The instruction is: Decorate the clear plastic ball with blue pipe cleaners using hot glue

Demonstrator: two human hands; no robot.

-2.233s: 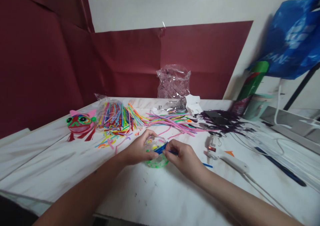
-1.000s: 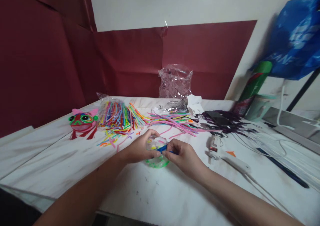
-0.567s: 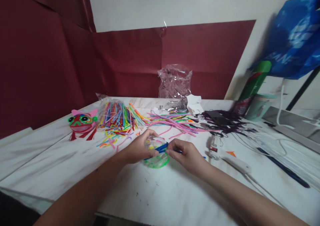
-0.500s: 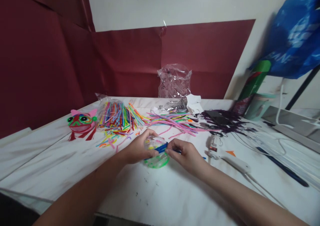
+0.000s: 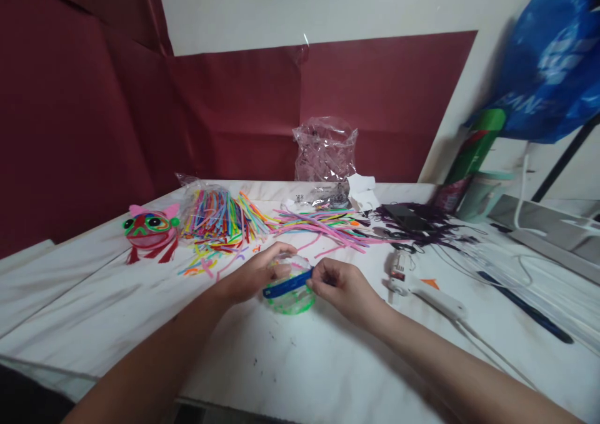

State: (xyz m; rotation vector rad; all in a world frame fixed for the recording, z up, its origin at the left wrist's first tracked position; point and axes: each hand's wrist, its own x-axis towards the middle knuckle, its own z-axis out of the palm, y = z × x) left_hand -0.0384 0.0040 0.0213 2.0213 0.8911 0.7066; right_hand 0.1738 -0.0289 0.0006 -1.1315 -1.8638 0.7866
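My left hand (image 5: 255, 276) is curled round a small clear ball (image 5: 291, 286) with a green lower rim and coloured bits stuck on it, resting on the white table (image 5: 140, 311). A blue pipe cleaner (image 5: 287, 284) lies slanted across the front of the ball. My right hand (image 5: 338, 284) pinches the right end of that blue pipe cleaner against the ball.
A pink and green craft figure (image 5: 150, 230) sits at the left. A pile of coloured pipe cleaners (image 5: 220, 214) and pink ones (image 5: 328, 224) lies behind the ball. A glue gun (image 5: 422, 286) lies to the right, with dark purple strands (image 5: 412, 221), a clear plastic bag (image 5: 325, 149) and a blue bag (image 5: 548, 67) beyond.
The blue pipe cleaner now reaches further left and down across the front of the ball. Both hands stay on the ball.
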